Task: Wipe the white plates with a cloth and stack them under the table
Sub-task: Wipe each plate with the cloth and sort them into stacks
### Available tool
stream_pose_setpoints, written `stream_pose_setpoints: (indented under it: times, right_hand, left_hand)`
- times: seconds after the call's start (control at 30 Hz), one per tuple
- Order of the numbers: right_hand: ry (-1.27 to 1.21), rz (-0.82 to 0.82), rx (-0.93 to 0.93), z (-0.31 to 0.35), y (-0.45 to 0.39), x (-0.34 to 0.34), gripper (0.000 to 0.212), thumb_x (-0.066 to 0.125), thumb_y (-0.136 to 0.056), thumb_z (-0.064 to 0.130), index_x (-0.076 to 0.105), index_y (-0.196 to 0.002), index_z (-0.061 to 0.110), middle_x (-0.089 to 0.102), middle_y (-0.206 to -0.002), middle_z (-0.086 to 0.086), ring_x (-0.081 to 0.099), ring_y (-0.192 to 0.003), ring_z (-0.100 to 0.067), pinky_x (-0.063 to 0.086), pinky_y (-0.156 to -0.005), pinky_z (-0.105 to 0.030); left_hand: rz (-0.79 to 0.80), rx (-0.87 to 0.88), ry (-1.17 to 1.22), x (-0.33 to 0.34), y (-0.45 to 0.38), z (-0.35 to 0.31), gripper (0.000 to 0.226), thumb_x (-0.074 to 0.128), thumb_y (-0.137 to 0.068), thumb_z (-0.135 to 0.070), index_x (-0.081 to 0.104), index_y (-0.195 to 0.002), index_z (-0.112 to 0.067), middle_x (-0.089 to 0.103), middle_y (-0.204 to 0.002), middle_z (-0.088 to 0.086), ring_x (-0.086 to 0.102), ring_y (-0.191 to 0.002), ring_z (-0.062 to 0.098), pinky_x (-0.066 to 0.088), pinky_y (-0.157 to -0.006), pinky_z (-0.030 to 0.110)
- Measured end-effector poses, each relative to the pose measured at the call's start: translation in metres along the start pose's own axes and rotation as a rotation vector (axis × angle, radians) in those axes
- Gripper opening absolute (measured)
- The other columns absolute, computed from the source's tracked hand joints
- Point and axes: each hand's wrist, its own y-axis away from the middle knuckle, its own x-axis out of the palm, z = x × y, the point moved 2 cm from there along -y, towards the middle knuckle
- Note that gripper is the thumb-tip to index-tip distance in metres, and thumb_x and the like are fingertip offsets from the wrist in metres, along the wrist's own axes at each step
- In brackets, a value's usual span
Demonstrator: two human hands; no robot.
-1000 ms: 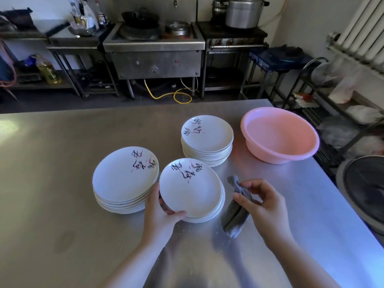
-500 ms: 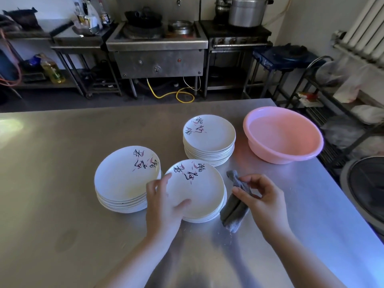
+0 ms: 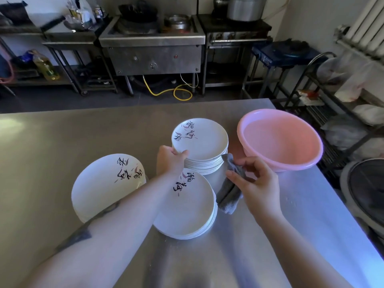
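Stainless steel bench (image 3: 52, 142) carries three stacks of white plates with black brush lettering. Our left hand (image 3: 171, 157) reaches across the near stack (image 3: 187, 210) and grips the near rim of the top plate (image 3: 200, 138) on the far stack (image 3: 207, 165), thumb on the upper face and fingers curled under the edge. A third stack (image 3: 104, 183) sits at the left, partly under our left forearm. Our right hand (image 3: 257, 183) holds a grey cloth (image 3: 229, 188), pinched between thumb and fingers; the cloth hangs down just right of the near stack and touches the bench. A pink basin (image 3: 280, 140) stands right of the far stack, close beside it. Beyond the bench we see a steel wok stove (image 3: 153, 50) and a yellow hose (image 3: 166, 92) on the floor.
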Motion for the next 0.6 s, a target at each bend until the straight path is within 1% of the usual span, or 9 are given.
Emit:
stream_pose_setpoints:
  times: [0.07,0.13,0.23,0.3,0.37,0.43,0.47,0.53,0.6]
  right_hand:
    - [0.006,-0.005,0.005,-0.005,-0.005,-0.004,0.030,0.083,-0.071,0.009,0.064,-0.080,0.030,0.066,-0.082,0.027,0.059,-0.080,0.010,0.052,-0.075,-0.029]
    - [0.009,-0.007,0.015,-0.010,-0.009,-0.007,0.030,0.083,-0.071,0.009,0.064,-0.080,0.030,0.065,-0.081,0.029,0.058,-0.079,0.012,0.047,-0.072,-0.020]
    - [0.011,0.007,0.016,-0.015,-0.011,-0.007,0.031,0.083,-0.072,0.008,0.063,-0.078,0.031,0.064,-0.078,0.030,0.057,-0.077,0.012,0.043,-0.068,-0.008]
    - [0.005,0.013,0.020,-0.016,-0.009,-0.006,0.033,0.083,-0.071,0.007,0.062,-0.076,0.032,0.064,-0.077,0.028,0.057,-0.074,0.011,0.043,-0.067,-0.009]
    - [0.001,0.018,0.033,-0.017,-0.007,-0.005,0.032,0.083,-0.071,0.007,0.062,-0.076,0.031,0.065,-0.077,0.028,0.057,-0.074,0.010,0.045,-0.069,-0.014]
    - [0.002,0.019,0.048,-0.018,-0.003,-0.005,0.031,0.084,-0.071,0.008,0.062,-0.076,0.031,0.065,-0.078,0.027,0.058,-0.075,0.008,0.046,-0.072,-0.021]
    - [0.004,0.016,0.053,-0.018,-0.001,-0.005,0.032,0.084,-0.071,0.008,0.062,-0.076,0.031,0.065,-0.078,0.027,0.058,-0.075,0.008,0.048,-0.074,-0.024]
    - [0.011,0.008,0.058,-0.018,0.002,-0.006,0.033,0.084,-0.071,0.008,0.062,-0.075,0.032,0.066,-0.079,0.027,0.058,-0.076,0.007,0.049,-0.076,-0.028]
    - [0.015,0.004,0.057,-0.015,0.006,-0.008,0.033,0.084,-0.070,0.008,0.062,-0.075,0.033,0.065,-0.079,0.027,0.057,-0.076,0.006,0.048,-0.075,-0.027]
  left_hand:
    - [-0.021,-0.027,0.007,0.005,-0.004,0.003,0.032,0.073,-0.081,-0.029,0.054,-0.097,-0.010,0.057,-0.084,-0.004,0.052,-0.068,0.006,0.037,-0.054,0.024]
    - [-0.047,-0.032,0.011,0.008,-0.008,0.004,0.029,0.071,-0.080,-0.024,0.054,-0.097,-0.008,0.057,-0.084,-0.002,0.052,-0.067,0.010,0.036,-0.053,0.027]
    - [-0.068,-0.001,-0.047,0.007,-0.011,0.000,0.021,0.067,-0.078,-0.015,0.051,-0.088,-0.009,0.053,-0.080,-0.001,0.050,-0.068,0.017,0.035,-0.054,0.028]
    - [-0.073,0.026,-0.110,0.004,-0.014,-0.004,0.018,0.066,-0.075,-0.011,0.050,-0.082,-0.009,0.052,-0.075,-0.001,0.047,-0.065,0.018,0.032,-0.052,0.027]
    - [-0.058,0.033,-0.143,0.002,-0.018,-0.008,0.019,0.065,-0.071,-0.007,0.046,-0.068,-0.011,0.044,-0.063,0.002,0.037,-0.055,0.021,0.026,-0.051,0.023]
    - [-0.028,0.036,-0.121,0.000,-0.020,-0.013,0.013,0.062,-0.066,-0.006,0.051,-0.062,-0.011,0.042,-0.060,0.008,0.037,-0.056,0.019,0.029,-0.055,0.027]
    - [-0.025,0.035,-0.081,0.000,-0.020,-0.017,0.008,0.060,-0.065,-0.007,0.054,-0.063,-0.011,0.045,-0.061,0.009,0.042,-0.055,0.020,0.034,-0.053,0.031]
    - [-0.039,0.008,0.056,-0.001,-0.019,-0.026,0.007,0.057,-0.073,-0.004,0.055,-0.075,-0.010,0.059,-0.072,0.009,0.058,-0.052,0.026,0.055,-0.057,0.040]
    - [-0.036,-0.071,0.205,-0.003,-0.013,-0.033,0.012,0.052,-0.085,0.002,0.050,-0.089,-0.009,0.060,-0.087,0.007,0.067,-0.056,0.028,0.061,-0.063,0.044]
